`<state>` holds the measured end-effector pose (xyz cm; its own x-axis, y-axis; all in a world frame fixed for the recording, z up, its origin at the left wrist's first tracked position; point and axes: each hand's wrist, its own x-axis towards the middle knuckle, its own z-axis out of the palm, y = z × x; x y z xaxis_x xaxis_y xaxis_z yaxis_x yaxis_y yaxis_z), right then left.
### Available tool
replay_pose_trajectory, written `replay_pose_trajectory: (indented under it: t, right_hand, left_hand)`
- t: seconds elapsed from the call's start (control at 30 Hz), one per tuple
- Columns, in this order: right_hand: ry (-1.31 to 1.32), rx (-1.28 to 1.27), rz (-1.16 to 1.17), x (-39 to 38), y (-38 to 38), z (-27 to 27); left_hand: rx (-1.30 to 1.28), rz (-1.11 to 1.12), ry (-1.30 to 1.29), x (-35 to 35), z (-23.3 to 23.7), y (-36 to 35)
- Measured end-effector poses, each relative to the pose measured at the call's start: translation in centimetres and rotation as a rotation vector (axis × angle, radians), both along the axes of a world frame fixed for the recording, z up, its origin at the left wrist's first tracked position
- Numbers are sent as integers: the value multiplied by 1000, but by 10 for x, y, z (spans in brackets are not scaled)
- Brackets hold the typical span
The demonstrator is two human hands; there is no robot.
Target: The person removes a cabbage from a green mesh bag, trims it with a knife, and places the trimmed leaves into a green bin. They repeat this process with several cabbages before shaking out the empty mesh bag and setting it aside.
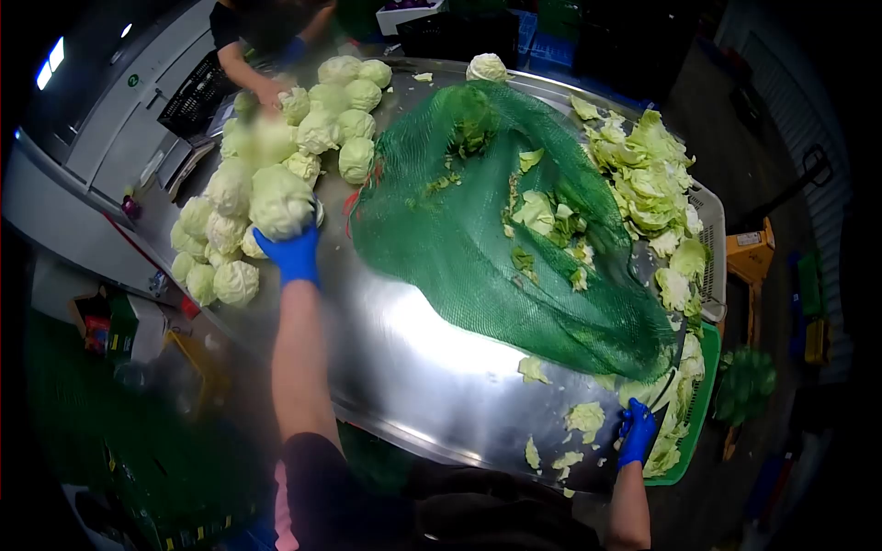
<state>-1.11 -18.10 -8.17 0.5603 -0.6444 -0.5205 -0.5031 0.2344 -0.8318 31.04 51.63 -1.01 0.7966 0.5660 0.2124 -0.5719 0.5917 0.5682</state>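
My left hand, in a blue glove, is closed on the near side of a large pale cabbage at the edge of the cabbage pile. My right hand, also gloved in blue, is at the table's near right edge with its fingers curled; a thin dark object, perhaps a knife blade, seems to extend up from it. Beside that hand lie cabbage leaves. A green mesh net with leaf scraps on it spreads over the middle of the metal table.
Loose leaves are heaped at the right edge, by a pale crate and a green crate holding leaves. Across the table a co-worker's hand touches the pile. An orange pallet jack stands at the right.
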Motion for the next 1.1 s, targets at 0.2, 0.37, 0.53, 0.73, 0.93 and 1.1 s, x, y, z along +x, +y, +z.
replay_pose_trajectory:
  t: [0.2, 0.37, 0.53, 0.73, 0.93, 1.1]
  right_hand:
    - [22, 2, -185, -7, -1, -21]
    - [107, -69, -198, 0, 4, -15]
    - [95, -120, -252, -6, -5, -33]
    - [79, -131, -302, -3, 1, -36]
    - [62, -162, -369, -6, 5, -40]
    - [30, -189, -400, -2, 13, -38]
  left_hand:
    - [-245, 46, -13, 104, 31, 90]
    - [-254, 21, -54, 151, 35, 157]
    - [-233, 75, -79, 173, 62, 167]
    - [-233, -74, 83, 164, 67, 91]
    - [459, -138, 368, 202, 59, -18]
    - [1172, -58, 473, 276, 44, -117]
